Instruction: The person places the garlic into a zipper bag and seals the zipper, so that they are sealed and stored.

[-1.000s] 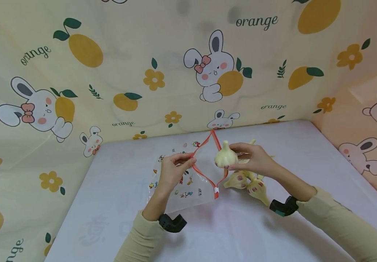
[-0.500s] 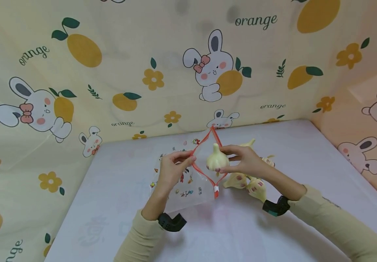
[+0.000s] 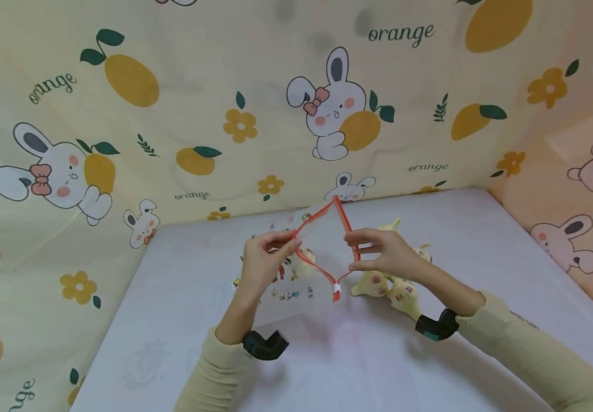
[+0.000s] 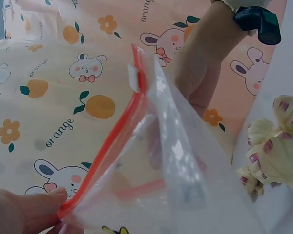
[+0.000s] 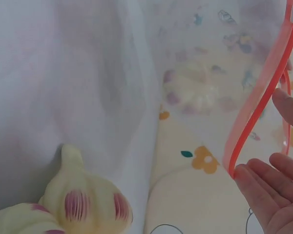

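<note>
A clear zip bag point(image 3: 281, 306) with small printed figures stands with its orange-edged mouth point(image 3: 344, 214) spread wide. My left hand point(image 3: 265, 260) pinches the near left edge of that mouth between thumb and fingers. Inside the bag, a garlic bulb point(image 3: 305, 264) shows blurred through the plastic, apart from both hands. At the right edge of the mouth is my right hand point(image 3: 384, 252), its thumb and fingers spread apart; in the right wrist view the fingertips point(image 5: 244, 173) touch the orange strip and nothing is held.
Several garlic bulbs point(image 3: 371, 284) with purple marks lie on the white table point(image 3: 173, 320), under and beside my right forearm. A white slider point(image 3: 336, 288) sits at the near corner of the bag's mouth. Behind the table hangs a printed cloth point(image 3: 255, 74).
The garlic bulb has gone leftward from my right hand through the mouth into the bag. My right fingers have let it go and stand at the orange edge. My left hand shifted slightly left.
</note>
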The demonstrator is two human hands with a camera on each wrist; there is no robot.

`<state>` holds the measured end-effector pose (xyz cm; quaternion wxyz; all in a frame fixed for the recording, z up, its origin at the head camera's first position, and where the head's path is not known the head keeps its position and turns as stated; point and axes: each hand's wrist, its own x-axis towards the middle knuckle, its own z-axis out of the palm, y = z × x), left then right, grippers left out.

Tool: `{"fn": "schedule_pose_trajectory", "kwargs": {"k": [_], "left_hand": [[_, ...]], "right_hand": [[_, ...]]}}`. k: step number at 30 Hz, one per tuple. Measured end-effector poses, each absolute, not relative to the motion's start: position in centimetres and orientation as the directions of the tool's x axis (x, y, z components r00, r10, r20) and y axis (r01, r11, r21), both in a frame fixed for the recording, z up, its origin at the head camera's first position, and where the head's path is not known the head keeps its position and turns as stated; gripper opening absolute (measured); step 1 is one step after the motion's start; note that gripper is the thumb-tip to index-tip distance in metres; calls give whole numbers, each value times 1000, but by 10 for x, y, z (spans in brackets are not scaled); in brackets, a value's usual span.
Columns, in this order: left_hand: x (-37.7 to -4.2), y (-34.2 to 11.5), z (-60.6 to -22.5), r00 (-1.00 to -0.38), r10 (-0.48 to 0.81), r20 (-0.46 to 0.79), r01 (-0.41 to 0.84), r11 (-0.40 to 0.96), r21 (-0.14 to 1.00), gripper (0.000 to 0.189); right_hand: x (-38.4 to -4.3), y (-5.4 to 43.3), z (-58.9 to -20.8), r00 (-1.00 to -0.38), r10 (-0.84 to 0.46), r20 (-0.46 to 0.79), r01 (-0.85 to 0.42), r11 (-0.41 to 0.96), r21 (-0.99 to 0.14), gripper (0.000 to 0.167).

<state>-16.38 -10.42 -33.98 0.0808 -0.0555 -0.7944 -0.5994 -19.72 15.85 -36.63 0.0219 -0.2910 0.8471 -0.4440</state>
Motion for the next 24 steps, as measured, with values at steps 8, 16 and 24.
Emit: {"fn": "schedule_pose_trajectory", "kwargs": {"k": [8,16,24], "left_hand": [[-166,-104,-346,-983,-7,181,173,270,947,24],[-167,-105,-349,-984,-15,176,163,294,942,24],[-167,-107,-352,-985,-14,173,161,299,941,24]], "right_hand": [[-193,171,-369,-847,-467,255,-466,420,-779,52],[-186,193,-378,-868,-428,251,-443,442,-780,47],[-179,217,-394,-896,-393,206,-386,462,-799,44]]}}
